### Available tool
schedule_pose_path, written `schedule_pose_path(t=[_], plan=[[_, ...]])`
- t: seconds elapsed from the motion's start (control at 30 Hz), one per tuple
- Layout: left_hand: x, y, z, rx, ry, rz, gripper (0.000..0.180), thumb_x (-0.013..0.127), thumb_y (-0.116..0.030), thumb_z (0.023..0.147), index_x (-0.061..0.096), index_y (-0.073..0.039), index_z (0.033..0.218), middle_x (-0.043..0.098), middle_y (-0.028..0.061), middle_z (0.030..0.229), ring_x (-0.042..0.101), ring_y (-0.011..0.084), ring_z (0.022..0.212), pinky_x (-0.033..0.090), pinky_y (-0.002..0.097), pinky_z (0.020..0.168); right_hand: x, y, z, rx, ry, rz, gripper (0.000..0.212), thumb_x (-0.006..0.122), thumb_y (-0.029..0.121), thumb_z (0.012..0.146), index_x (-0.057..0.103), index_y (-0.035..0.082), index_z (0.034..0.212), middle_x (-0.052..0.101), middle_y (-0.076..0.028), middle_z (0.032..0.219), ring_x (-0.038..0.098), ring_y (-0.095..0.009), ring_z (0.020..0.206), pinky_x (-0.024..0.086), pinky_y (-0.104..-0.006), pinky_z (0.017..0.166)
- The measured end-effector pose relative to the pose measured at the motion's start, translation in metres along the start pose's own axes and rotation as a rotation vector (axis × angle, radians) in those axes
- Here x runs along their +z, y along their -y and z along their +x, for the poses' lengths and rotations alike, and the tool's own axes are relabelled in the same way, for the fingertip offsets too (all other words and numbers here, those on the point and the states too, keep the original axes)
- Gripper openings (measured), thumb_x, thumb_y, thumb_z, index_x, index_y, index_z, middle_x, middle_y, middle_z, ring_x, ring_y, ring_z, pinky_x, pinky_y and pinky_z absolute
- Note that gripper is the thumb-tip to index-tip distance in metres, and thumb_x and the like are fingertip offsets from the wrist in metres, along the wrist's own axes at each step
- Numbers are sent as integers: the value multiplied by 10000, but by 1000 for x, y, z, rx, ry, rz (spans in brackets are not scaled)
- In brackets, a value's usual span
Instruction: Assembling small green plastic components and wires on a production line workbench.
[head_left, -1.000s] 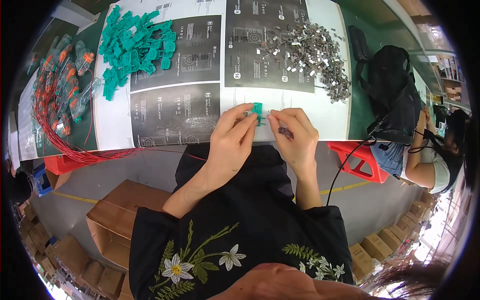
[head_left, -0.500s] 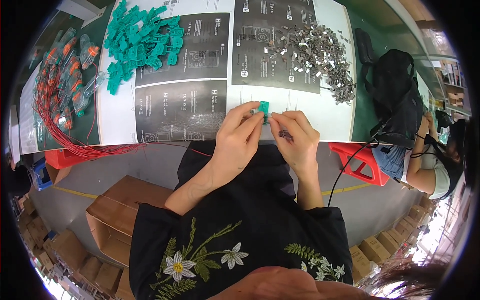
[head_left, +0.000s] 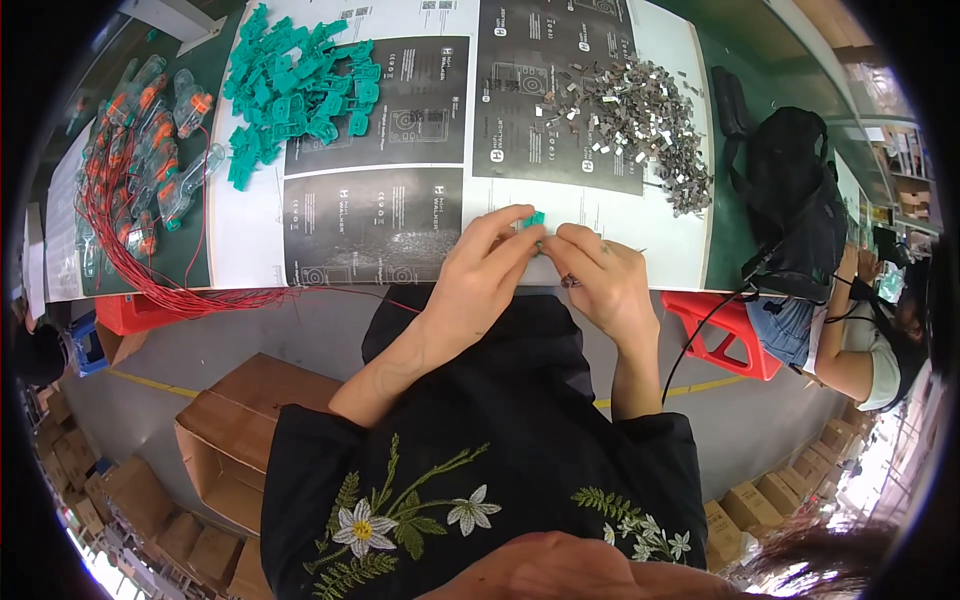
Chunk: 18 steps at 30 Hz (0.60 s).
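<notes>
A small green plastic part is pinched between the thumb and fingers of my left hand, over the near edge of the table. My right hand is closed, its thumb and forefinger tips against the near end of that part. Several small dark metal pieces show in the curl of its fingers. My fingertips hide whatever lies between them and the part. Beyond my hands to the left lies a heap of similar green plastic parts. Farther right, small grey metal pieces are strewn in a loose pile.
Clear plastic pieces with orange inserts and a bundle of red wires lie at the table's left. A black bag sits at the right, by a red stool and a seated co-worker. A cardboard box stands below left.
My right hand has turned, and its fingertips have come in against the green part. More of the part is now covered by my fingers. The whole view has shifted slightly.
</notes>
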<state>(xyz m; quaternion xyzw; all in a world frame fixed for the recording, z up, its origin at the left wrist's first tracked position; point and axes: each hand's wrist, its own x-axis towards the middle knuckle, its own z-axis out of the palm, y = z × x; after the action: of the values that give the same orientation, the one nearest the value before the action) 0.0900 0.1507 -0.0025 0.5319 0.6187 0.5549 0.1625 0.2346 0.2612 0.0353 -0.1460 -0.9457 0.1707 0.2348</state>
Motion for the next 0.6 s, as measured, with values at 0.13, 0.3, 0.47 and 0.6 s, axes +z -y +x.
schedule_pose_path(t=[0.13, 0.3, 0.47, 0.6], plan=[[-4, -4, 7, 126, 87, 132, 323, 696, 67, 775, 639, 32, 1091, 566, 135, 1201, 617, 261, 901, 535, 334, 747, 2, 2, 2, 47, -6, 41, 209, 725, -18, 761, 658, 37, 951, 628, -65, 904, 622, -248, 594, 486, -335, 494], [-6, -2, 11, 171, 59, 156, 298, 708, 75, 779, 644, 34, 1067, 580, 115, 1201, 621, 209, 836, 536, 307, 702, 1, 5, 3, 77, -10, 37, 195, 721, -8, 771, 649, 37, 946, 625, -67, 905, 629, -254, 610, 495, -351, 509], [-10, 0, 14, 265, 91, 231, 242, 709, 55, 737, 633, 50, 966, 590, 118, 1154, 601, 243, 877, 533, 338, 717, -6, 3, 9, 69, 67, 69, 144, 711, 9, 804, 659, 22, 938, 622, -80, 883, 628, -253, 608, 496, -342, 518], [-12, 1, 16, 324, 86, 270, 210, 710, 37, 723, 632, 53, 917, 598, 112, 1128, 593, 260, 891, 532, 346, 726, -16, 2, 17, 247, 183, 231, 73, 685, 22, 845, 671, -5, 911, 627, -78, 868, 631, -217, 616, 498, -321, 560]])
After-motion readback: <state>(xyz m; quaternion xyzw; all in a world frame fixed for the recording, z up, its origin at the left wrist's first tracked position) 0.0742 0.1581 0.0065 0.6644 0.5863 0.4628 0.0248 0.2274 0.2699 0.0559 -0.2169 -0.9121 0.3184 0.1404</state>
